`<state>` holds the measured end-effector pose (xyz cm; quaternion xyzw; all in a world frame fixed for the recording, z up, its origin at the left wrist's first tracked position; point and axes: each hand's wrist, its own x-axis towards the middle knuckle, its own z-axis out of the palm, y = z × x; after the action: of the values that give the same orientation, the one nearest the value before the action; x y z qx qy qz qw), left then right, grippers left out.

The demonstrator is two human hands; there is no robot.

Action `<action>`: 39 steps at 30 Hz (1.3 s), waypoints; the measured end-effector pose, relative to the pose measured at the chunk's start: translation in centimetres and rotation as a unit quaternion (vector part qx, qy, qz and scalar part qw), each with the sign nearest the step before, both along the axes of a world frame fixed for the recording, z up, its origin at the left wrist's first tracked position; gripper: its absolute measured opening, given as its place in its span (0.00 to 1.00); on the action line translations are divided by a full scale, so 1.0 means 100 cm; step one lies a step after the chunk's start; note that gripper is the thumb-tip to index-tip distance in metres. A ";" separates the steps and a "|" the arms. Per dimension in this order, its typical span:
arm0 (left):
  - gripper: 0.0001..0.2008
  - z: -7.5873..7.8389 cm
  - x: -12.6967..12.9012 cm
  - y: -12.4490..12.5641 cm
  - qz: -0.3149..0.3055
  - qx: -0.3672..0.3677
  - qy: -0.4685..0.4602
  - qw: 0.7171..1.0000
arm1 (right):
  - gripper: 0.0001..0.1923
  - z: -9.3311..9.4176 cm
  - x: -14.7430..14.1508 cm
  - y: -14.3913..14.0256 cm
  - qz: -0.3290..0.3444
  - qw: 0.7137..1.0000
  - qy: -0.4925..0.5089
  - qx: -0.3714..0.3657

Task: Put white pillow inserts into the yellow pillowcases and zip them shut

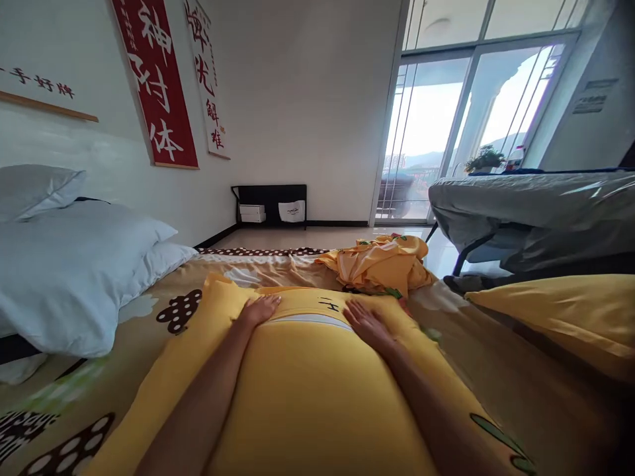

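Observation:
A plump yellow pillow in a pillowcase point(317, 390) lies on the bed in front of me and fills the lower middle of the head view. Near its far end a strip of white point(310, 319) shows through a gap in the yellow cloth. My left hand point(260, 309) rests flat on the cloth beyond the left end of that strip. On the right, my right hand point(367, 322) also lies flat, fingers stretched out, beside small dark lettering point(328, 304). Neither hand grips anything. Green leaf prints show along the pillowcase's right edge.
White pillows point(74, 264) are piled at the left. A crumpled orange-yellow cloth point(381, 261) lies at the bed's far edge, and another yellow pillow or folded cloth point(560, 317) at the right. Beyond stand a covered table point(536, 198) and a low black rack point(268, 195).

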<state>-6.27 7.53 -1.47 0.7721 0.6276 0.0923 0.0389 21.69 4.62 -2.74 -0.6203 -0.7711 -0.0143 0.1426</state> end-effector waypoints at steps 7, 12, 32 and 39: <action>0.28 -0.028 -0.042 0.002 0.000 -0.045 -0.070 0.997 | 0.27 -0.045 0.021 0.024 0.006 0.998 -0.009 -0.064; 0.31 -0.030 -0.080 -0.018 -0.008 0.013 -0.150 0.989 | 0.27 -0.042 0.019 0.017 -0.012 0.998 -0.031 -0.051; 0.20 -0.056 -0.144 -0.059 -0.046 0.091 -0.524 0.845 | 0.13 0.092 -0.228 -0.029 0.322 0.938 -0.110 0.058; 0.18 -0.052 -0.148 -0.069 -0.062 0.082 -0.481 0.871 | 0.13 0.016 -0.241 -0.012 0.330 0.943 -0.039 0.015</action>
<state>-21.03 0.63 -6.66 0.6699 0.4720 0.5011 0.2780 -2.37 3.44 -1.13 -0.3275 -0.9374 -0.0022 0.1186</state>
